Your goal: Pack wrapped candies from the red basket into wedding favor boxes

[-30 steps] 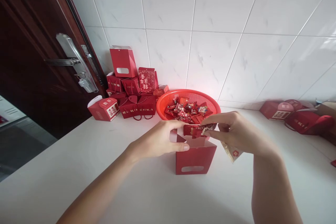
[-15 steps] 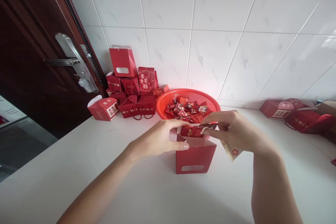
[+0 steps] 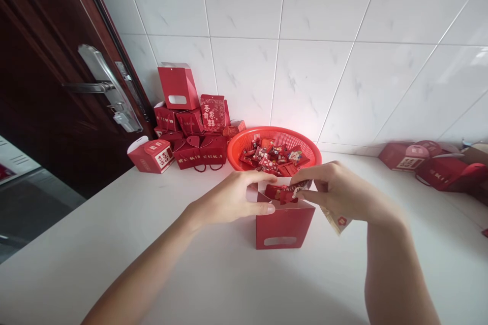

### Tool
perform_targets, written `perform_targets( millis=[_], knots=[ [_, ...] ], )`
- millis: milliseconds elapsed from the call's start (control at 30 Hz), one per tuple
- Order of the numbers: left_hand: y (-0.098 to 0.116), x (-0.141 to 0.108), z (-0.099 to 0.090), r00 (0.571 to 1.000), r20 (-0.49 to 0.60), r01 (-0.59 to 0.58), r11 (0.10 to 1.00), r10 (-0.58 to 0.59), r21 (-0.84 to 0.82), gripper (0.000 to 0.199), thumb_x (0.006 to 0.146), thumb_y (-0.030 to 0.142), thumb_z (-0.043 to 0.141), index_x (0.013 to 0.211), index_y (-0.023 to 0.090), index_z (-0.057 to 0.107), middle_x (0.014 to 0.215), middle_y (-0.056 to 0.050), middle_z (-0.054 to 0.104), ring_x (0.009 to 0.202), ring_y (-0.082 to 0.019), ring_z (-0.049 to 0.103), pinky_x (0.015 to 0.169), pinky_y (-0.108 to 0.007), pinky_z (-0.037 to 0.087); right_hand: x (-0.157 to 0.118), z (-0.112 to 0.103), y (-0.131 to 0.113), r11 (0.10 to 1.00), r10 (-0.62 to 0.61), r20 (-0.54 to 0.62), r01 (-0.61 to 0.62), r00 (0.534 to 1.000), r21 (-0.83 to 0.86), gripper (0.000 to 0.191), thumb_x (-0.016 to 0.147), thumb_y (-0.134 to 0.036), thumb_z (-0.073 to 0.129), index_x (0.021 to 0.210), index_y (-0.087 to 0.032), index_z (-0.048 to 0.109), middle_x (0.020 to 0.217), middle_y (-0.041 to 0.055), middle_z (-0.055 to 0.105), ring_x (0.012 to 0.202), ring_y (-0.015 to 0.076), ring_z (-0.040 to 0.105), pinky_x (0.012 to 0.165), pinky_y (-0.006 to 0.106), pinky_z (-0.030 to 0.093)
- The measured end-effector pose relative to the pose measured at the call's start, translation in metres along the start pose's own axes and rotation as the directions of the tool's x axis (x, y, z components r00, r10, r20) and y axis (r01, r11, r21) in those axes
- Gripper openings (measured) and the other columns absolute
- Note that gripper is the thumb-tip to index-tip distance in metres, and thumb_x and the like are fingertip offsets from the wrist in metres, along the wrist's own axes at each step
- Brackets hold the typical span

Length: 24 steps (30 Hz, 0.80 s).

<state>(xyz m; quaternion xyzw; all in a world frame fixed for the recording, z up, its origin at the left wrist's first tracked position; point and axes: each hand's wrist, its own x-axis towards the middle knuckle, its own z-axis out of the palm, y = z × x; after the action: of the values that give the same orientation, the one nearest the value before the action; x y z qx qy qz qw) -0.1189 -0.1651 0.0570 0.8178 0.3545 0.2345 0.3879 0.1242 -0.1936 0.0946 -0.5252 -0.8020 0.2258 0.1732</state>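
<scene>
An upright red paper gift box (image 3: 282, 226) with a clear window low on its front stands on the white table, its top open. My left hand (image 3: 226, 200) holds the box's left side, thumb on the front edge and fingers behind. At the opening, my right hand (image 3: 345, 193) pinches a red candy packet (image 3: 280, 193) printed with light lettering, partly down inside the mouth. A cream packet (image 3: 337, 221) with a red flower mark pokes out beneath the right palm. Just behind the box sits a red plastic basket (image 3: 315, 155) of wrapped candies (image 3: 267, 155).
Several red gift boxes (image 3: 200, 152) are stacked at the back left, one pale-handled box (image 3: 150, 157) beside them. More red boxes (image 3: 404, 157) lie at the right by the tiled wall (image 3: 316, 86). A dark door (image 3: 49, 45) with a metal handle stands left.
The red candy packet has tilted and sunk slightly into the box mouth, with my right hand's fingertips following it. My left hand keeps its hold on the box.
</scene>
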Motion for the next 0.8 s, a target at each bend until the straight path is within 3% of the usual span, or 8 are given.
perform_targets(
  millis=[133,333,533,800],
  knots=[
    [-0.0024,-0.0006,0.0,0.999,-0.033,0.03,0.999,-0.029,0.025,0.063,0.082,0.047,0.079,0.14,0.028,0.063,0.143,-0.004,0.065,0.135,-0.029,0.057,0.113,-0.04,0.047,0.0034,0.0019,-0.003,0.999,0.021,0.036,-0.023,0.999,0.047,0.03,0.088,-0.012,0.056,0.104,-0.025,0.078,0.047,-0.007,0.056,0.04,0.011,0.054,0.043,0.021,0.041],
    [-0.0031,0.0004,0.0006,1.0,-0.008,0.016,1.0,-0.016,0.02,0.058,0.083,0.043,0.078,0.138,0.027,0.064,0.141,-0.006,0.066,0.131,-0.03,0.06,0.111,-0.042,0.048,0.0003,-0.0013,0.0001,0.998,-0.016,-0.096,0.021,0.995,0.054,0.016,0.089,-0.025,0.064,0.094,-0.025,0.079,0.055,-0.002,0.064,0.045,0.0139,0.057,0.045,0.025,0.044],
    [-0.0008,0.0001,0.0001,0.998,-0.02,0.069,0.995,-0.067,0.074,0.058,0.083,0.042,0.078,0.137,0.027,0.065,0.14,-0.005,0.066,0.126,-0.029,0.062,0.108,-0.04,0.048,-0.0028,-0.0024,-0.0046,0.991,0.019,-0.156,0.001,0.988,0.13,0.016,0.089,-0.028,0.064,0.097,-0.025,0.078,0.062,-0.0029,0.065,0.044,0.0106,0.055,0.045,0.024,0.045],
    [0.0006,0.0012,0.0,1.0,-0.003,-0.027,0.999,0.027,0.046,0.051,0.087,0.037,0.075,0.137,0.03,0.065,0.136,-0.002,0.069,0.126,-0.028,0.063,0.104,-0.036,0.05,-0.003,-0.0003,-0.0035,0.962,0.07,-0.063,-0.051,0.996,0.269,0.019,0.09,-0.033,0.063,0.102,-0.025,0.075,0.064,-0.0029,0.067,0.037,0.009,0.048,0.032,0.021,0.038]
  ],
)
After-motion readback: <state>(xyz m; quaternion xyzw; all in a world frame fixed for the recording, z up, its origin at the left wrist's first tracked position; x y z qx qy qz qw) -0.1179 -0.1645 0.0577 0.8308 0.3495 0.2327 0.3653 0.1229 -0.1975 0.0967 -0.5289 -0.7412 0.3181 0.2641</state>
